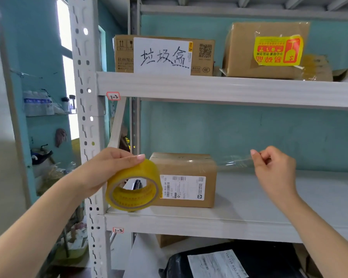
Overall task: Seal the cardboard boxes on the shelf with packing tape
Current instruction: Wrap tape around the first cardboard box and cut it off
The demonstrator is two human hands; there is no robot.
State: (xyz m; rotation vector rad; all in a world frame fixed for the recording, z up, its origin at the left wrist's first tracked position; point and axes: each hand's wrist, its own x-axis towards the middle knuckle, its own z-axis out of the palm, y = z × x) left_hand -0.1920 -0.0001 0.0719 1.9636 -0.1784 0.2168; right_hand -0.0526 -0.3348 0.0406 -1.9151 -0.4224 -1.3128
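A small cardboard box point(184, 179) with a white shipping label stands on the middle shelf point(269, 199). My left hand point(107, 169) grips a yellowish roll of clear packing tape point(134, 185) in front of the box's left end. A strip of clear tape point(233, 162) stretches from the roll across the box's top to the right. My right hand point(273, 167) pinches the strip's free end in the air, to the right of the box and above the shelf.
The upper shelf point(209, 87) carries a box with a handwritten white sign point(163, 56) and a taped box with a yellow fragile sticker point(265, 51). A perforated shelf post point(86, 117) stands beside my left hand. A black mailer bag point(229, 261) lies on the lower shelf.
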